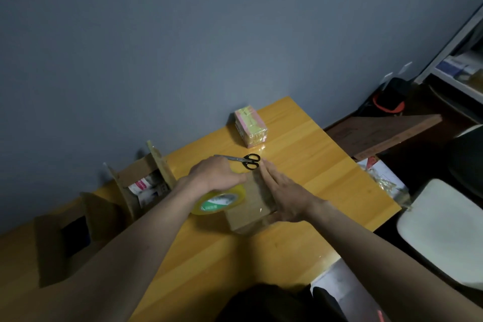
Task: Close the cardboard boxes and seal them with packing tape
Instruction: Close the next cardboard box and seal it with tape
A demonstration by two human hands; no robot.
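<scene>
The wooden table [300, 191] fills the lower centre of the frame, and everything needed for the sealing is kept on it within reach. At the lower left an open cardboard box [60, 243] is seen with its flaps still up, and a second open box [141, 185], in the left centre, also waits with flaps raised and printed packets visible inside; it is judged that both are not yet closed. In the centre of the frame the small closed box [251, 206] is being taped; a clear shiny strip appears to lie over its top. The right hand [285, 196] is laid flat on this box with straight fingers, most probably to press the tape down and to keep the box from sliding. The left hand [217, 175] is curled around the roll of packing tape [219, 200], which is held just beside the box on its left, so that the strip can be kept tight. A pink and yellow wrapped packet [251, 127] stands in the upper centre, well apart from the work. The scissors [243, 160] lie just beyond the hands, probably kept near for cutting the tape.
</scene>
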